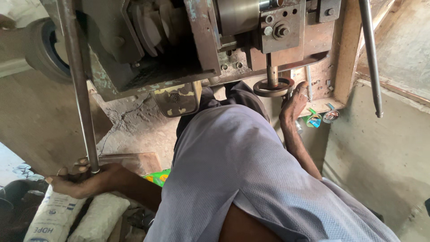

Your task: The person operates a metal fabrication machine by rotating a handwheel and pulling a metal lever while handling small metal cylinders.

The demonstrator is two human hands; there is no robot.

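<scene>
- Left hand [83, 178] sits low at the left of the view, fingers wrapped round the bottom end of a long steel lever [79, 85], so that grip is clamped tight on the bar.
- The lever runs almost straight up from the hand, past the front of a heavy, worn press machine [188, 40] and out of the top of the view.
- Right hand [293, 105] is up under the machine's right side, fingertips touching a dark metal ring [273, 87] that sits around a vertical spindle [272, 71]. Can't tell if that grip is closed on anything (the fingers are mostly hidden behind the ring).
- A second thin rod [371, 58] hangs down on the far right, well apart from both hands.
- A couple of small coloured pieces [320, 118] lie on the ledge just right of the right hand.
- White woven sacks [58, 215] lie just below the left hand.
- The person's grey shirt [251, 179] fills the middle.
</scene>
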